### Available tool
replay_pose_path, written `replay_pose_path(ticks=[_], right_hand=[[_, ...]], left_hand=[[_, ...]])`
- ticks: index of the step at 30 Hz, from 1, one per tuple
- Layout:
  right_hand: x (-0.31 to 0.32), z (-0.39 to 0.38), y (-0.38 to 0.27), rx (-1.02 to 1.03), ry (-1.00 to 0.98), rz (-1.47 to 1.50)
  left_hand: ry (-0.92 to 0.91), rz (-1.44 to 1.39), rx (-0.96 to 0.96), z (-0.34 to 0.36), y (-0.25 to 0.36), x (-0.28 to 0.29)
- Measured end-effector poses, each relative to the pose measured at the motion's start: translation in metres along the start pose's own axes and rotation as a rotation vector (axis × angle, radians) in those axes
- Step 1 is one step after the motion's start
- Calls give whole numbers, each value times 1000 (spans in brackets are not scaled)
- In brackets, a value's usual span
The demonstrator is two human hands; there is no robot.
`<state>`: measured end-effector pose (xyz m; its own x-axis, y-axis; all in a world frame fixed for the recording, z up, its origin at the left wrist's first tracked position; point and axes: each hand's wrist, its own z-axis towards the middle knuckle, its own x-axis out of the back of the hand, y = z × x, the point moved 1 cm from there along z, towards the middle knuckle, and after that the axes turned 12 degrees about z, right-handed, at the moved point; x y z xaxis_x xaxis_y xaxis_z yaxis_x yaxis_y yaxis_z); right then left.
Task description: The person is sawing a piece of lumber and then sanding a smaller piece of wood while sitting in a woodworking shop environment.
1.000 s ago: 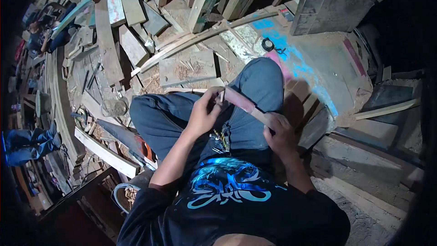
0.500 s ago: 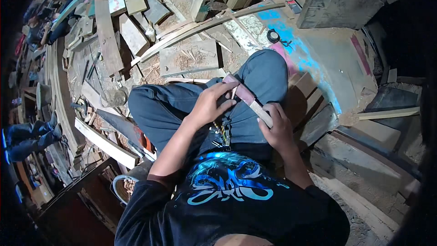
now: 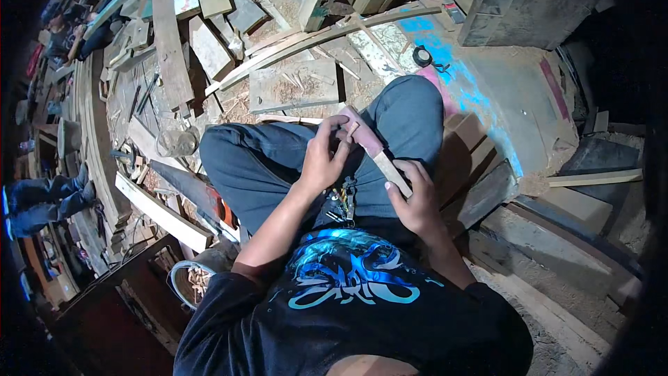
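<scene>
Over my crossed legs I hold a slim wooden stick, its far part wrapped in a pinkish sheet that looks like sandpaper. My right hand is closed round the bare near end, thumb along one side. Between the thumb and fingertips of my left hand is a small pale piece of wood. That piece lies against or just over the pink wrapping; whether they touch I cannot tell. The stick slants from upper left to lower right.
Beyond my legs lies a board with shavings. A tape measure rests near blue-painted flooring. To my left are a clear jar, a bucket of wood scraps and a long pale plank. Another person is at the far left.
My left fingers have drawn back from over the pink wrapping, and the small wood piece sits farther up it. My right hand has shifted slightly toward me.
</scene>
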<state>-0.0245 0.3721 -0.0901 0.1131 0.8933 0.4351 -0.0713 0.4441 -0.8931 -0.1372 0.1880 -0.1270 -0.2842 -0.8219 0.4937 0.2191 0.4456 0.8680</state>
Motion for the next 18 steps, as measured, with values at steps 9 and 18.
replay_pose_path(ticks=[9,18], right_hand=[[-24,12,16,-462,-169,670],[-68,14,30,-449,-358,1013]], left_hand=[[202,240,-69,-6,-6,23],[173,672,-43,-14,-15,50]])
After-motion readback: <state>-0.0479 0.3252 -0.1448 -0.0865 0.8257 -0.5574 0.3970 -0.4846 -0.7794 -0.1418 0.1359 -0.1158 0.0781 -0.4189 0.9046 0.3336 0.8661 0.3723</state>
